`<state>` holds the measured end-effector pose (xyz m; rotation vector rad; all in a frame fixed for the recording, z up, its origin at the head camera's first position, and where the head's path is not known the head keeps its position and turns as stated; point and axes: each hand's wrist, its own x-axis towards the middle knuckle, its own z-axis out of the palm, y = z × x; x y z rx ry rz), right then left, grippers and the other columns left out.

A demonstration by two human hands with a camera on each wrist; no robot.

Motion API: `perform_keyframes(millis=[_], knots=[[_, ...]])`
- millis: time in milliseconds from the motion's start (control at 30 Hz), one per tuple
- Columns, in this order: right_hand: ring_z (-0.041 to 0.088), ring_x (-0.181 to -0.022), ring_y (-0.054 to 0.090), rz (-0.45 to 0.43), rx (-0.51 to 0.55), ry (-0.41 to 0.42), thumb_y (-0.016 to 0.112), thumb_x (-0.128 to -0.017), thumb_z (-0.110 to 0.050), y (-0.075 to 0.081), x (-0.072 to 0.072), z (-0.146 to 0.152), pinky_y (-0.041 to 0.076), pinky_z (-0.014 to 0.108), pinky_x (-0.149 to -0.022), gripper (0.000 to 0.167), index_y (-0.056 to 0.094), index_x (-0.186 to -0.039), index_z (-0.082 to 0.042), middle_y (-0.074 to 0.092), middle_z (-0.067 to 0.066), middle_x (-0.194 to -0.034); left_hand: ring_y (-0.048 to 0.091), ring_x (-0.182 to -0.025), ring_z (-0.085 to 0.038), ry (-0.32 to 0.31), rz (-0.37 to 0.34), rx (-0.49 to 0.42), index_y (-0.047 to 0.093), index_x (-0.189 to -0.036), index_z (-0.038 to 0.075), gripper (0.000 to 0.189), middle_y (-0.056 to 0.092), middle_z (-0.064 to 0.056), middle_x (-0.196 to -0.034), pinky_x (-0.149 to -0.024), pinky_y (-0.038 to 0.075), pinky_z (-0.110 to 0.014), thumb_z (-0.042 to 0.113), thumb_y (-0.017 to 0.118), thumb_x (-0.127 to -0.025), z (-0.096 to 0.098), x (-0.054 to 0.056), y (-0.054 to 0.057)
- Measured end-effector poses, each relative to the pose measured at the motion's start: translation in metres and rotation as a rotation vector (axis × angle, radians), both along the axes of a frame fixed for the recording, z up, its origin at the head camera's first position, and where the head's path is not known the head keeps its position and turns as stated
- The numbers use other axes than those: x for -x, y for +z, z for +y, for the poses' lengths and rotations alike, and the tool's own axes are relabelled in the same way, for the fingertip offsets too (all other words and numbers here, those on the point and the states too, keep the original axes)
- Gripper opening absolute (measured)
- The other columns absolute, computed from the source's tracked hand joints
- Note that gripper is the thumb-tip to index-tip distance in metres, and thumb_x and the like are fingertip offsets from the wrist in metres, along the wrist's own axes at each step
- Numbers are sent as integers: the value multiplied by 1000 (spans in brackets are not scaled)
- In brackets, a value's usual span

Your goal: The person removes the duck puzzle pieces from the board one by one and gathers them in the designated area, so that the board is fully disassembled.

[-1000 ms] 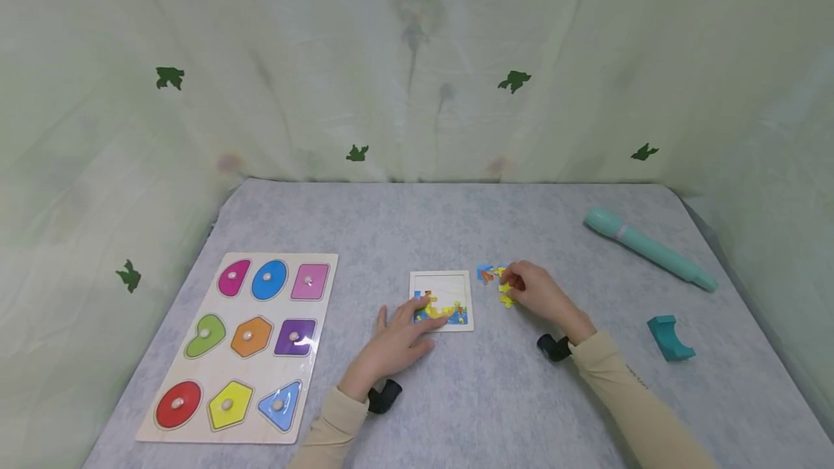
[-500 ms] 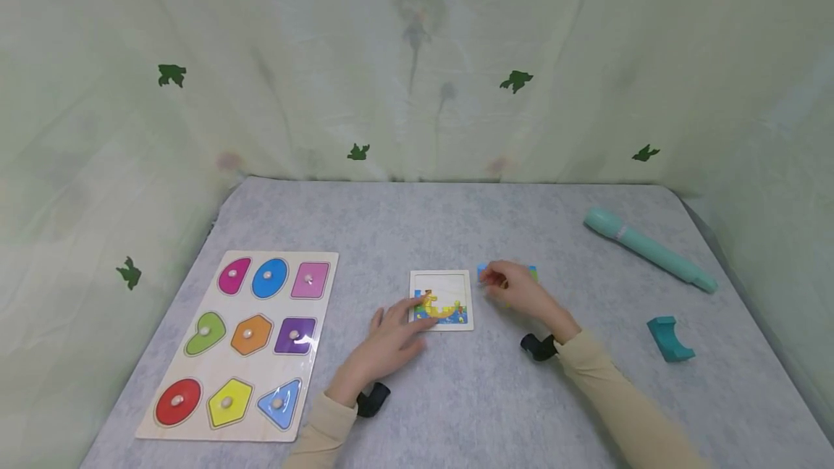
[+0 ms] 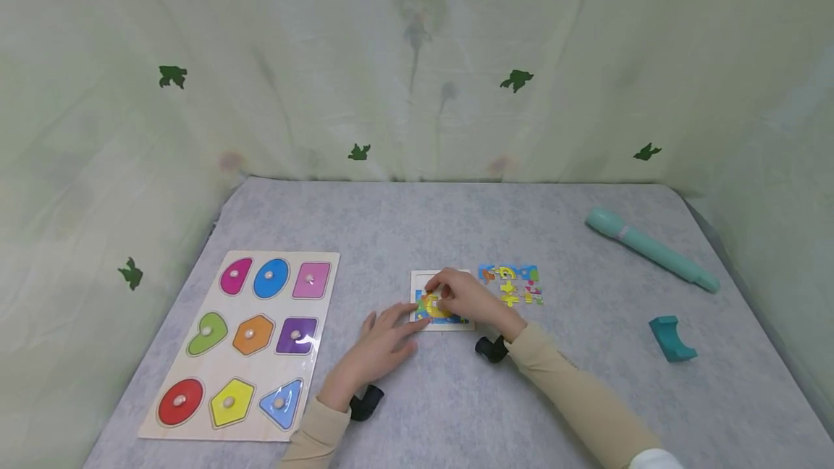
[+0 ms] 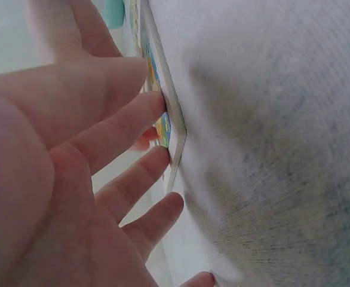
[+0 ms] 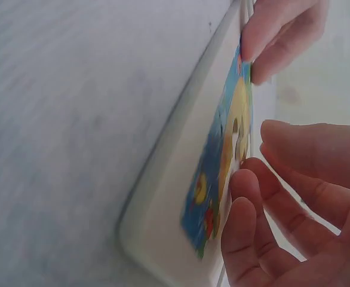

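A small jigsaw puzzle tray [image 3: 465,275] with a pale frame lies mid-table. Its lower part holds a blue and yellow picture [image 5: 214,158]. My left hand [image 3: 381,349] lies with outstretched fingers at the tray's left side, its fingertips [image 4: 157,156] touching the frame. Over the tray is my right hand [image 3: 472,299], thumb and fingers curled together just above the picture. It seems to pinch a small puzzle piece, almost wholly hidden by the fingertips. To the tray's right lie several loose puzzle pieces [image 3: 510,272], blue, yellow and green.
A wooden shape board [image 3: 250,375] with several coloured knobbed shapes lies at the left. At the right are a long turquoise tube-like object [image 3: 651,248] and a teal block [image 3: 671,339] with a curved cut-out. Grey cloth covers the table [image 3: 404,223].
My right hand has moved left from the loose pieces to above the tray, uncovering those pieces. The left hand has drawn back slightly from the picture to the tray's left edge.
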<state>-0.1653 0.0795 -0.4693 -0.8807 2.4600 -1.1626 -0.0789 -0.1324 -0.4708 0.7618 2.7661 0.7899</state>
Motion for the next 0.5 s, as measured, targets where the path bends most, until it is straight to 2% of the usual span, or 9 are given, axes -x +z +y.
perform_keyframes(millis=[233, 500], knots=[[16, -83, 55, 10, 12, -7, 59, -85, 9, 0, 1, -7, 47, 26, -72, 27, 65, -110, 0, 61, 7, -103, 34, -132, -37, 12, -2, -11, 60, -131, 9, 36, 42, -16, -142, -101, 17, -69, 14, 58, -95, 1, 0, 4], [16, -82, 54, 47, 12, -20, 59, -84, 9, -2, 3, -11, 47, 26, -71, 25, 66, -104, -2, 56, 4, -98, 37, -129, -37, 19, -15, -7, 62, -129, 9, 35, 45, -16, -140, -100, 18, -68, 13, 59, -94, 3, 1, 7]])
